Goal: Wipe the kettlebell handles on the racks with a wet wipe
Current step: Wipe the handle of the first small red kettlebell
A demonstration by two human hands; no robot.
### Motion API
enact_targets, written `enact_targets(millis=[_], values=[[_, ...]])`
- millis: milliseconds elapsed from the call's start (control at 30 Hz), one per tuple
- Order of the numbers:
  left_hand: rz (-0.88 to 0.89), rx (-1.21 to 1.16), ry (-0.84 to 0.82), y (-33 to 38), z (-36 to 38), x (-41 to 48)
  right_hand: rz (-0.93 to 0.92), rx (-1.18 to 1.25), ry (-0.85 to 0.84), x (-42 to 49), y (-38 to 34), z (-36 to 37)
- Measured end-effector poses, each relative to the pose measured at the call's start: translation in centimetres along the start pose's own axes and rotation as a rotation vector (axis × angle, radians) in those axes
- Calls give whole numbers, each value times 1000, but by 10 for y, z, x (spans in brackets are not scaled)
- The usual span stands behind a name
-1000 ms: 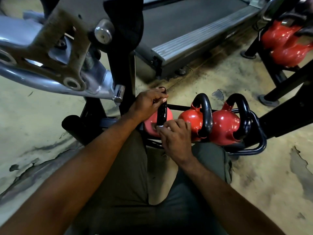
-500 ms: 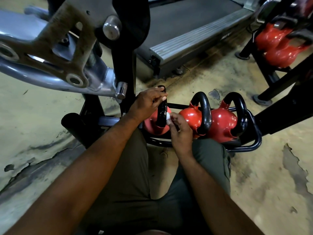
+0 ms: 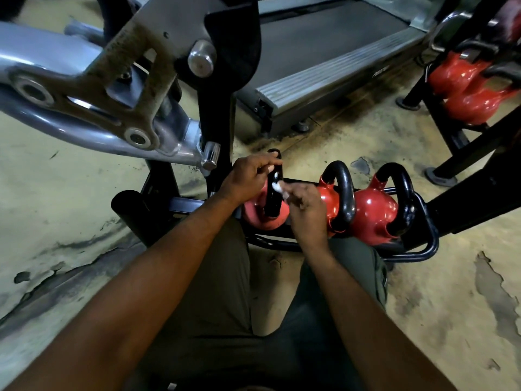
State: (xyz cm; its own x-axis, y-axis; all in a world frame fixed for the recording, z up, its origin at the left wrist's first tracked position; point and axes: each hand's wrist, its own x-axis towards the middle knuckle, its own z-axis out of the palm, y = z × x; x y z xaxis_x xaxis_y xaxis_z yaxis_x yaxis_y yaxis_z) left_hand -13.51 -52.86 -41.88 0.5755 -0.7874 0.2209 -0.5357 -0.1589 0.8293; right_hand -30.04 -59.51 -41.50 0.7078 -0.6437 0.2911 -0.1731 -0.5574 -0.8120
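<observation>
Three red kettlebells with black handles sit in a low black rack point(image 3: 428, 244) on the floor in front of my knees. My left hand point(image 3: 248, 176) grips the top of the leftmost kettlebell's handle point(image 3: 273, 201). My right hand point(image 3: 306, 207) pinches a small white wet wipe point(image 3: 277, 188) and presses it against that handle's right side, about halfway up. The middle kettlebell point(image 3: 332, 198) and the right kettlebell point(image 3: 375, 213) stand untouched beside my right hand.
A silver and black machine frame point(image 3: 118, 103) hangs over the upper left. A treadmill deck point(image 3: 324, 66) lies behind. A second black rack with red kettlebells point(image 3: 465, 88) stands at the upper right. Worn concrete floor surrounds everything.
My right hand has slid the wipe up the leftmost handle, from its base to about mid-height. My left hand keeps its grip on the handle top.
</observation>
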Motion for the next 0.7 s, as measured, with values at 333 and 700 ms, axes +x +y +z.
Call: enact_targets(millis=[333, 700], values=[[-9, 157, -86, 40, -18, -69, 345, 265, -71, 79, -7, -7], [359, 664, -173, 47, -4, -91, -1, -183, -265, 98, -18, -18]])
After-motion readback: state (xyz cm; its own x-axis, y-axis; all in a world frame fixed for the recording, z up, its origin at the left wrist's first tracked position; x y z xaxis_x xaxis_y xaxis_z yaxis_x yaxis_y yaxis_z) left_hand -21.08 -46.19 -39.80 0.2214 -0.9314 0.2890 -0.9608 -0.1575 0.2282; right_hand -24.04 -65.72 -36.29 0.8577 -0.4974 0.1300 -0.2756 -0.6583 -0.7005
